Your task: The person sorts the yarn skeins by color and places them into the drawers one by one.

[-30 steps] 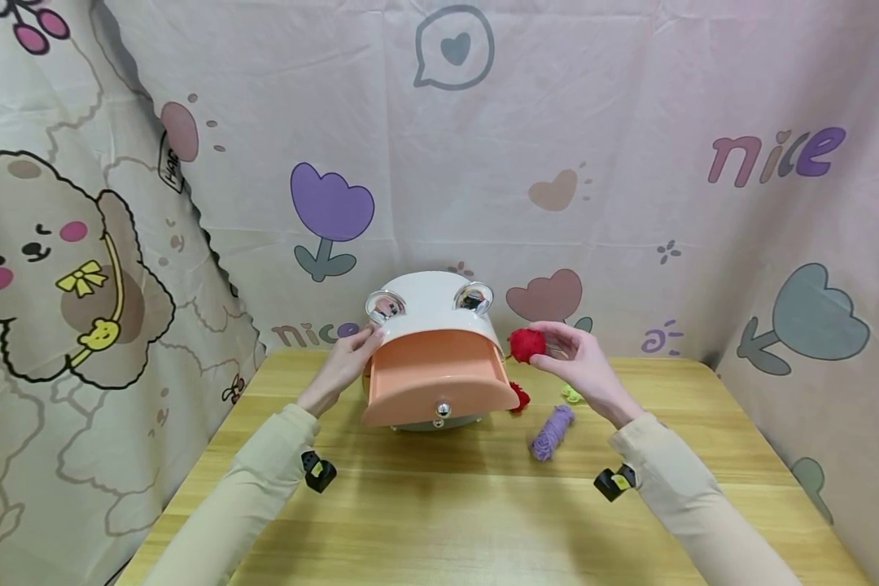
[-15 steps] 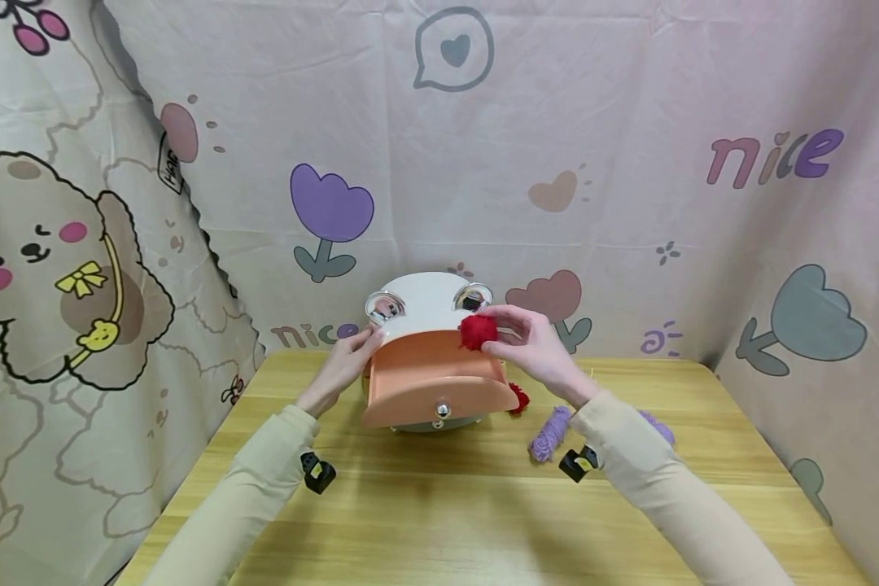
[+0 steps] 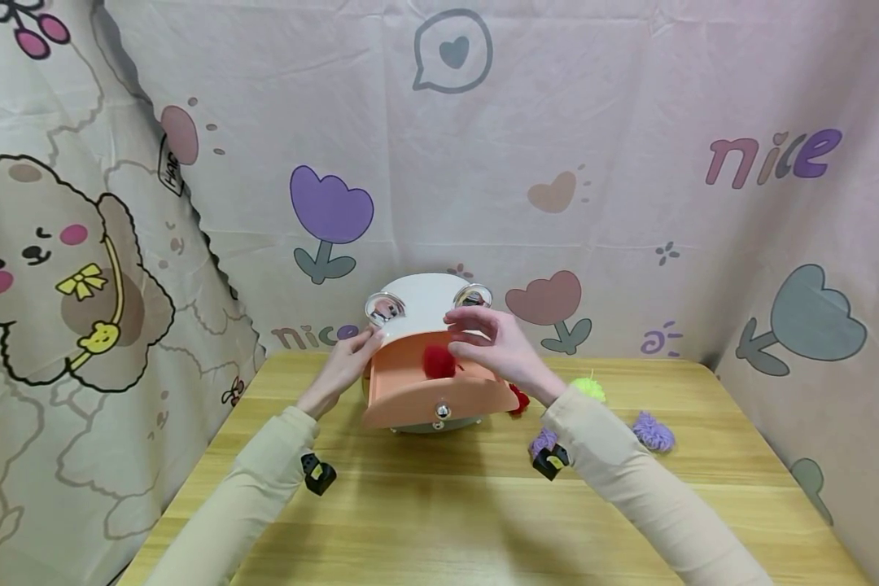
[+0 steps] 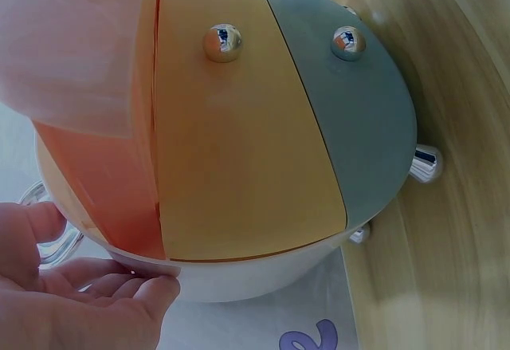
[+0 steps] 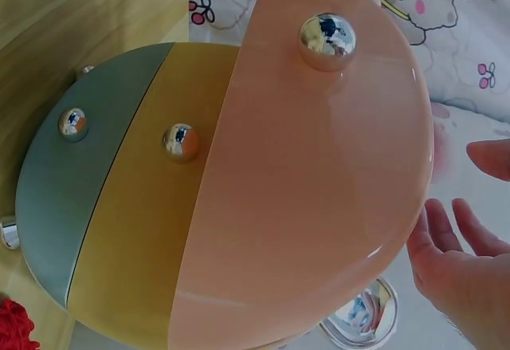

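Head view: a red yarn ball [image 3: 439, 362] shows blurred behind the front of the open drawer [image 3: 406, 400], just apart from the right hand [image 3: 496, 346], whose thumb and fingers are spread around nothing. Whether it touches the drawer floor cannot be told; a bounce could carry it over the front toward the near edge of the table [image 3: 425, 513]. The left hand [image 3: 343, 366] grips the rim of the white cabinet [image 3: 426, 303]; should that grip slacken, pressing the jutting drawer might tip everything forward.

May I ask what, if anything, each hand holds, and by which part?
The left hand grips the box by its white rim; the right hand holds nothing.
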`<action>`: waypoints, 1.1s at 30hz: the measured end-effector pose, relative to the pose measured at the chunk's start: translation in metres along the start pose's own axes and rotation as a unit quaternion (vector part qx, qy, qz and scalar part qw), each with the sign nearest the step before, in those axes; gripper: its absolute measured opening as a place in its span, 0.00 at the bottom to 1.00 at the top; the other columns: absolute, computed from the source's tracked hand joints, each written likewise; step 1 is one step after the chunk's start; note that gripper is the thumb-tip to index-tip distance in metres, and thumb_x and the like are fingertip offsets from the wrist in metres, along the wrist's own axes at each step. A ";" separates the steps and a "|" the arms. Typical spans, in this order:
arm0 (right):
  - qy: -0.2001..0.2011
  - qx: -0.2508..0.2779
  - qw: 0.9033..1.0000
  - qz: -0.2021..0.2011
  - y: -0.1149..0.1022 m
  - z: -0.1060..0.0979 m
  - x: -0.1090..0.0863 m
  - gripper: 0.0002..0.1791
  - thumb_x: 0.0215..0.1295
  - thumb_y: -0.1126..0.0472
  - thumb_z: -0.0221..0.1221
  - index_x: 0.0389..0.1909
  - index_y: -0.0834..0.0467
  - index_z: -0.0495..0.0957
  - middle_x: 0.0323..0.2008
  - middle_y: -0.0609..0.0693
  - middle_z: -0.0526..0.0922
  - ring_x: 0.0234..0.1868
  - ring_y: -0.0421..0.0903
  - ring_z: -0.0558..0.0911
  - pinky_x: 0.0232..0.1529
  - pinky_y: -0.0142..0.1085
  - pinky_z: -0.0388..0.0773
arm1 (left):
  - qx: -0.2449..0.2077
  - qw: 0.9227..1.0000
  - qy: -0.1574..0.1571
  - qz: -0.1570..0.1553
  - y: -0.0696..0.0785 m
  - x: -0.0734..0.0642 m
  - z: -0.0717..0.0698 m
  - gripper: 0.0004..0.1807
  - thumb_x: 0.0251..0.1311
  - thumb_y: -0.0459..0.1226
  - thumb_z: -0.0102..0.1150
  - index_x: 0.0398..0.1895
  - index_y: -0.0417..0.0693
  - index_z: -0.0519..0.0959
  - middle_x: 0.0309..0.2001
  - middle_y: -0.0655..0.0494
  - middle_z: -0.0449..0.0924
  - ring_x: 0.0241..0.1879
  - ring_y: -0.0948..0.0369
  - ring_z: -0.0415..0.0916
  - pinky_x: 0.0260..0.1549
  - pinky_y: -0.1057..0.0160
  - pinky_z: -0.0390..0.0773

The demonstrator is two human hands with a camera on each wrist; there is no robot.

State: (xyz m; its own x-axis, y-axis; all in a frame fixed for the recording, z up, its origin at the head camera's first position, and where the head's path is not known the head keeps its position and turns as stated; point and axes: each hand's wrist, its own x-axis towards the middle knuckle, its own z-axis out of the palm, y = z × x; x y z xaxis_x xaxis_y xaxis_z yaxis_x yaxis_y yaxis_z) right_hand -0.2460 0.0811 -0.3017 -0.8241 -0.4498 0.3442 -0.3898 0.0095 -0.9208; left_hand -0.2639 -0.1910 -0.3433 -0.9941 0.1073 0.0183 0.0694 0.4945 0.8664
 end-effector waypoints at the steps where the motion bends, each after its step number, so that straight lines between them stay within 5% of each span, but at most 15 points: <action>1: 0.000 0.000 1.000 -0.001 0.001 0.000 0.000 0.26 0.63 0.77 0.61 0.62 0.73 0.71 0.62 0.73 0.74 0.64 0.67 0.76 0.64 0.35 0.79 | -0.002 1.000 0.000 -0.001 0.000 0.000 0.000 0.35 0.79 0.51 0.40 0.77 0.35 0.54 0.80 0.39 0.48 0.79 0.42 0.50 0.77 0.44 0.58; 25: 0.027 -0.024 0.999 0.004 0.009 -0.015 -0.007 0.26 0.64 0.75 0.60 0.64 0.74 0.70 0.62 0.73 0.75 0.64 0.68 0.76 0.61 0.31 0.81 | -0.007 1.000 0.000 -0.007 -0.001 0.001 0.000 0.36 0.79 0.51 0.40 0.78 0.36 0.54 0.80 0.39 0.47 0.79 0.42 0.49 0.75 0.43 0.59; 31: 0.082 -0.023 0.996 0.003 0.024 -0.031 -0.011 0.25 0.64 0.73 0.61 0.62 0.74 0.71 0.58 0.70 0.79 0.57 0.48 0.82 0.57 0.24 0.80 | -0.007 1.000 -0.002 -0.010 -0.001 0.000 0.000 0.36 0.79 0.52 0.40 0.78 0.36 0.53 0.80 0.41 0.47 0.79 0.42 0.49 0.76 0.43 0.58; 33: 0.103 -0.013 0.995 0.001 0.032 -0.038 -0.013 0.25 0.63 0.73 0.62 0.61 0.74 0.72 0.54 0.62 0.84 0.53 0.42 0.84 0.55 0.23 0.80 | -0.009 1.000 -0.003 -0.009 0.000 0.000 0.000 0.36 0.79 0.52 0.40 0.78 0.36 0.53 0.80 0.41 0.46 0.79 0.42 0.49 0.75 0.43 0.59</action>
State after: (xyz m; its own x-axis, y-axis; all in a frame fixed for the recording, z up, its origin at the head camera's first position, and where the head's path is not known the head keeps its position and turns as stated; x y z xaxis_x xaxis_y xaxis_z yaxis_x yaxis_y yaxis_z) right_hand -0.2637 0.1213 -0.3291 -0.8906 -0.2579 0.3745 -0.3960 0.0350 -0.9176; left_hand -0.2639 -0.1914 -0.3436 -0.9946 0.1040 -0.0003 0.0501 0.4817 0.8749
